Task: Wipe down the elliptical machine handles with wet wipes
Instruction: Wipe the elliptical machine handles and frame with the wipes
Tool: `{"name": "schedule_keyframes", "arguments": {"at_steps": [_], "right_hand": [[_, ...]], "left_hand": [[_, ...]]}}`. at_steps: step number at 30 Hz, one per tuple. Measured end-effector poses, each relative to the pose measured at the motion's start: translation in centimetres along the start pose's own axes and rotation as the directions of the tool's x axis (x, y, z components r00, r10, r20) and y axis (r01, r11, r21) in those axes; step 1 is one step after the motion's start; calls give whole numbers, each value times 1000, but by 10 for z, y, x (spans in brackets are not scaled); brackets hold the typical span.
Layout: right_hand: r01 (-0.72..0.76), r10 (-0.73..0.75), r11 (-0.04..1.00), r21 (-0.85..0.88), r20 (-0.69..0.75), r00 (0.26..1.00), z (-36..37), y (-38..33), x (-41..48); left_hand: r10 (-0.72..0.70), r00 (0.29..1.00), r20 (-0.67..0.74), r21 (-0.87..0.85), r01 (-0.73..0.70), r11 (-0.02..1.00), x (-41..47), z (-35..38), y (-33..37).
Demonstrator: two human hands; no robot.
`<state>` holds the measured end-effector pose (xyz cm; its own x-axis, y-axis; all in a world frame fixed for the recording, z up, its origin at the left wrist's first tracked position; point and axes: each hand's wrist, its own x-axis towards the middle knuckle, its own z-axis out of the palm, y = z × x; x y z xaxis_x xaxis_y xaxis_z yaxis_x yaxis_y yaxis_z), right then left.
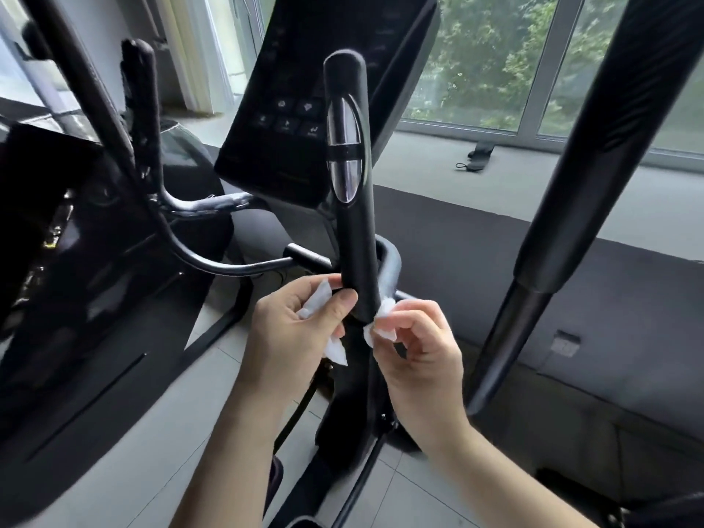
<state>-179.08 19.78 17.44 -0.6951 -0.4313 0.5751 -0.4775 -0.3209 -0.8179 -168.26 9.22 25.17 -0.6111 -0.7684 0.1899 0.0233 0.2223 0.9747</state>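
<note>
A black upright handle [352, 230] of the elliptical machine stands in the middle, with a silver sensor plate [344, 146] on its upper part. A white wet wipe [318, 304] is wrapped around the handle's lower end. My left hand [293, 337] holds the wipe's left part, thumb against the handle. My right hand [415, 344] pinches the wipe's other end [383, 322] on the right side of the handle. A second short handle [139, 108] rises at the left. A long black moving arm [594, 177] slants across the right.
The dark console [289, 93] with buttons sits behind the handle. A curved black bar [228, 262] runs left from the handle's base. Grey mats [495, 261] and tiled floor [160, 432] lie below. A black strap [476, 158] lies near the windows [495, 62].
</note>
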Motion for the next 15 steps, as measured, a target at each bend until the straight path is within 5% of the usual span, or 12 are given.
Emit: {"name": "schedule_keyframes", "arguments": {"at_steps": [3, 9, 15], "right_hand": [[-130, 130, 991, 15, -20, 991, -10, 6, -8], [65, -69, 992, -107, -33, 997, 8, -33, 7], [-121, 117, 987, -106, -50, 992, 5, -8, -4]], "left_hand": [[-33, 999, -24, 23, 33, 999, -4, 2, 0], [-20, 998, -67, 56, 24, 998, -10, 3, 6], [-26, 997, -69, 51, 30, 998, -8, 2, -1]]}}
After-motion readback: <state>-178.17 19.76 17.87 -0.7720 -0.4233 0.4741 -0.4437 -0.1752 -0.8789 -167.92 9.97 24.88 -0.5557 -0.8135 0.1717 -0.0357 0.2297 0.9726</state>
